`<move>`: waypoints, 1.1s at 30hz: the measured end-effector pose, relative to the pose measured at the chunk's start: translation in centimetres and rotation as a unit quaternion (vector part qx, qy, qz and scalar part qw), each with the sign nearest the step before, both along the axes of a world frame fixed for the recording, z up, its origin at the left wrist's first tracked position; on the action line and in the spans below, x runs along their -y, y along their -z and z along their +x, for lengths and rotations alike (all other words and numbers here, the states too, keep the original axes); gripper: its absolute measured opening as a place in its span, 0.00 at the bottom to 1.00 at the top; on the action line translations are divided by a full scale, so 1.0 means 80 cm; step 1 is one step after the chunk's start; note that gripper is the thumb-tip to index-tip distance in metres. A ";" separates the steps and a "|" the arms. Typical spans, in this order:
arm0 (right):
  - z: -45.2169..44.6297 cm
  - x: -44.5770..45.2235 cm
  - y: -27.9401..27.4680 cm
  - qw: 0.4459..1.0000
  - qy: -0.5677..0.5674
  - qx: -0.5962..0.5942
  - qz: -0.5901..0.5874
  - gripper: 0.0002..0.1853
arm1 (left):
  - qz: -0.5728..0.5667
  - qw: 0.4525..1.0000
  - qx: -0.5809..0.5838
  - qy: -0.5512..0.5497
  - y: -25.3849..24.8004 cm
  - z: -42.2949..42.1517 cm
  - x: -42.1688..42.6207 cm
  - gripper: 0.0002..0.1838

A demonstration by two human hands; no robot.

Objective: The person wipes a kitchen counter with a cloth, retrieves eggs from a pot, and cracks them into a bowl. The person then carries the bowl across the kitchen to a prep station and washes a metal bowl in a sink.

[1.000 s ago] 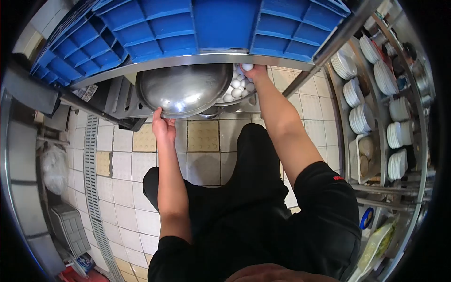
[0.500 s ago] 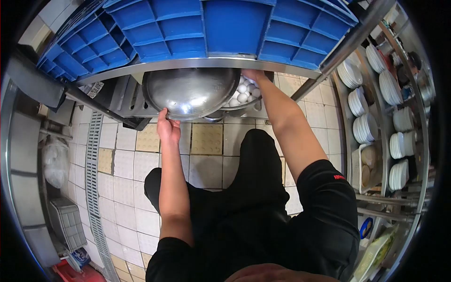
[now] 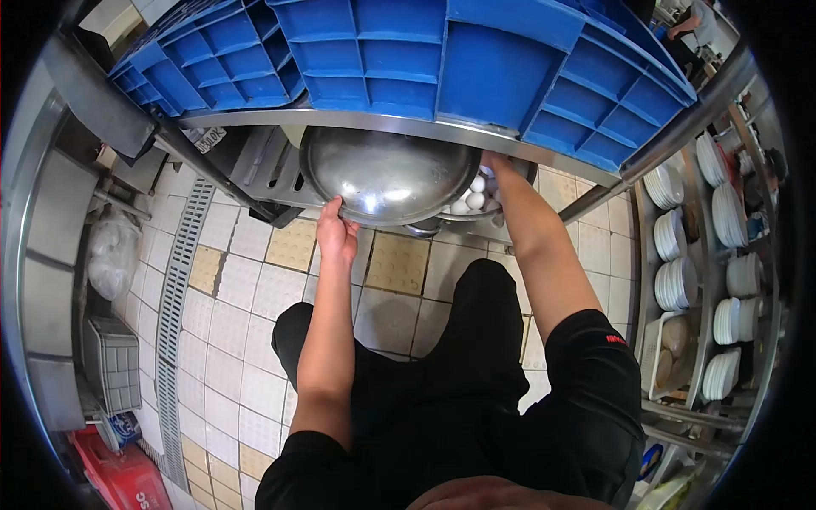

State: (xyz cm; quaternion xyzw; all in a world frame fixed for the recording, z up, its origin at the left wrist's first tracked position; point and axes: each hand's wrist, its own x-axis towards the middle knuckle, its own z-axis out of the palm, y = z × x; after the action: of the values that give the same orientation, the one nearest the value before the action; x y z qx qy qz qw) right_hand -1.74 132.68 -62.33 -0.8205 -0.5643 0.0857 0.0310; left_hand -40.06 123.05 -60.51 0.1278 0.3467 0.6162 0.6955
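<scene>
A large, round, shiny metal lid (image 3: 387,174) lies tilted under the steel shelf edge, over part of a metal pan (image 3: 463,218). My left hand (image 3: 337,231) grips the lid's near left rim, thumb on top and fingers curled beneath. White eggs (image 3: 476,201) fill the pan and show to the right of the lid. My right hand (image 3: 495,161) reaches in among the eggs at the pan's far side. Its fingers are mostly hidden by the shelf edge and the lid, so I cannot see what they hold.
Blue plastic crates (image 3: 365,59) stand on the steel shelf (image 3: 340,121) right above my hands. Stacked white plates (image 3: 676,283) fill a rack on the right. A floor drain grate (image 3: 174,314) runs along the left, near a red container (image 3: 127,476). Another person (image 3: 693,25) is far off at upper right.
The whole view has shifted, so the shelf, lid and pan appear further right. My left hand stays on the lid's rim and my right hand stays at the eggs. Fewer eggs show.
</scene>
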 end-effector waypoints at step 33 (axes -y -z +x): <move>0.001 0.377 -0.117 0.516 0.022 -0.836 0.183 0.26 | 0.147 0.773 -0.618 0.021 -0.018 0.095 -0.028 0.35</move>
State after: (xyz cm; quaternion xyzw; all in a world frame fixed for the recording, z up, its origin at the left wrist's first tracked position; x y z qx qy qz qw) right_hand -1.67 102.55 -52.93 -0.3587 -0.2628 0.6263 0.6403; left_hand -32.42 125.33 -59.10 0.5884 0.6043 0.4335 0.3172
